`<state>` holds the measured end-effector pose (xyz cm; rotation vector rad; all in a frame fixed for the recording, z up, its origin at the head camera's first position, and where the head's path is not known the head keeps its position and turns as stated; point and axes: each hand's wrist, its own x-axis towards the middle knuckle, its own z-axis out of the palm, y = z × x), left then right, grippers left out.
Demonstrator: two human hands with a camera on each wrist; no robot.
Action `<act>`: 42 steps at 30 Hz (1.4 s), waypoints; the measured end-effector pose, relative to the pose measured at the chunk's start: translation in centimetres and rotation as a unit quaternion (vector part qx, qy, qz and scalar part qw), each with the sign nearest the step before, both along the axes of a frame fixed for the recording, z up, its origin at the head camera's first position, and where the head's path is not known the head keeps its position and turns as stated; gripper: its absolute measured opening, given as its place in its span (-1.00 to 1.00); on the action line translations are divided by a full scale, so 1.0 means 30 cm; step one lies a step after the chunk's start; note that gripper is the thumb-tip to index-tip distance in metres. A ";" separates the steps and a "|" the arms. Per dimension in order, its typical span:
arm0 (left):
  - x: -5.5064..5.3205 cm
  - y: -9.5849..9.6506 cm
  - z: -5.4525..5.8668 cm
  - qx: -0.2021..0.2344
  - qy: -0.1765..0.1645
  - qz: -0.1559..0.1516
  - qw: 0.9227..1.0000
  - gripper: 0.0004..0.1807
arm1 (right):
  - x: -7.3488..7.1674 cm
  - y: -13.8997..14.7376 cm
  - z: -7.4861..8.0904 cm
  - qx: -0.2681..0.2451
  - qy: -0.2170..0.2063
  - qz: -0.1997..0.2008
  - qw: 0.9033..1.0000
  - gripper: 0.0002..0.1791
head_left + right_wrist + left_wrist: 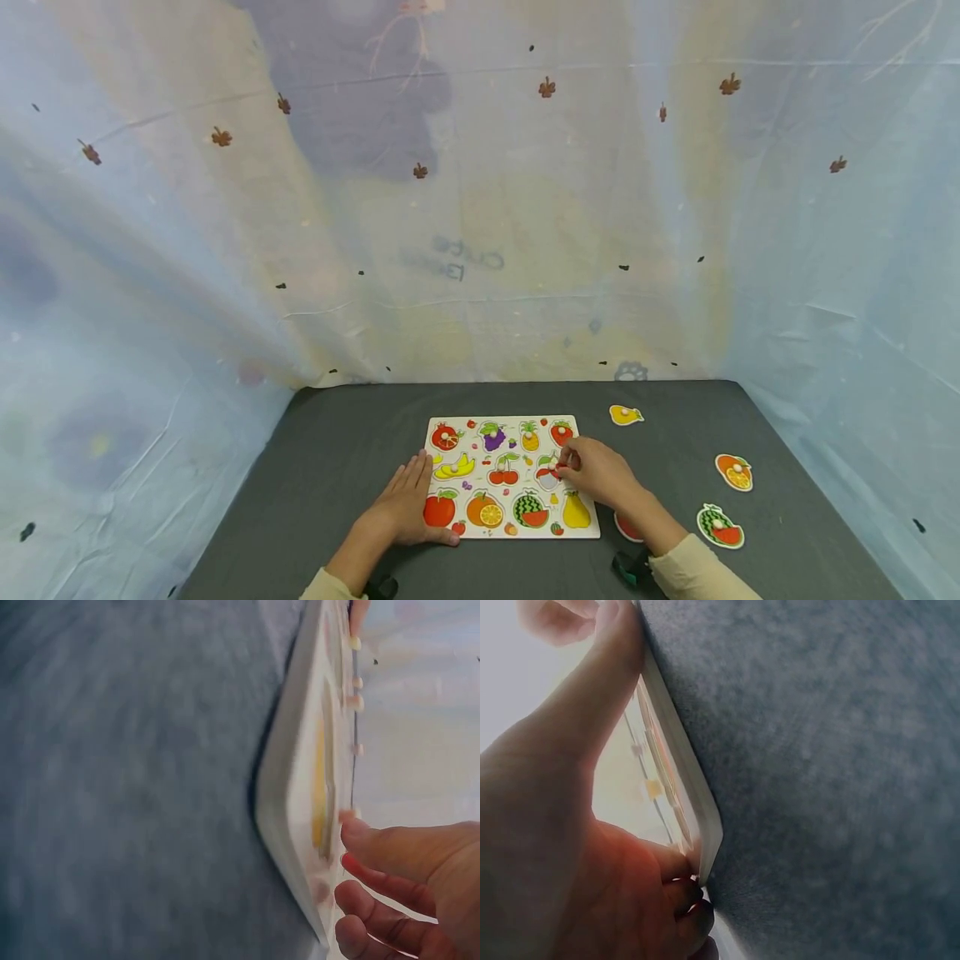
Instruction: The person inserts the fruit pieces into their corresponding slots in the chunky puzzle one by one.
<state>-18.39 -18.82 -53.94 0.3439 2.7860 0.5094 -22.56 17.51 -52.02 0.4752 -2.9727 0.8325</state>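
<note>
A white fruit peg-puzzle board (517, 533) lies on the dark table. My left hand (408, 504) rests along its left edge, fingers stretched out and thumb at the near edge; in the left wrist view that hand (607, 825) spans the board's corner. Over the right side of the board, my right hand (600, 477) pinches a small knob between thumb and index finger. Its fruit puzzle piece (549, 472) shows red and pale parts in the middle row, partly hidden by the fingers. In the right wrist view, the knob (347, 816) meets the thumb tip.
Right of the board lie loose pieces: a yellow pear (626, 415), an orange (734, 472) and a watermelon (720, 527). A red piece (627, 527) is partly covered by the right wrist. A patterned cloth (495, 250) hangs behind the table.
</note>
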 end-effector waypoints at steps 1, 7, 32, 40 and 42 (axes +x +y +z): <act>0.001 -0.003 0.000 0.004 0.002 -0.002 1.000 0.69 | 0.002 0.010 0.003 -0.001 0.001 -0.005 1.000 -0.79; 0.001 -0.014 0.000 0.014 0.011 -0.011 1.000 0.65 | 0.002 0.072 0.030 -0.004 0.000 -0.030 1.000 -0.81; -0.008 -0.066 0.023 0.026 0.001 -0.057 0.998 0.47 | 0.097 0.267 0.014 -0.012 -0.029 -0.019 0.999 -0.84; -0.020 -0.096 0.004 0.056 0.009 -0.077 0.995 0.50 | 0.129 0.312 0.002 -0.028 -0.046 0.050 0.997 -0.84; -0.024 -0.101 -0.002 0.061 0.010 -0.080 0.995 0.52 | 0.134 0.322 0.001 -0.034 -0.047 0.063 0.996 -0.83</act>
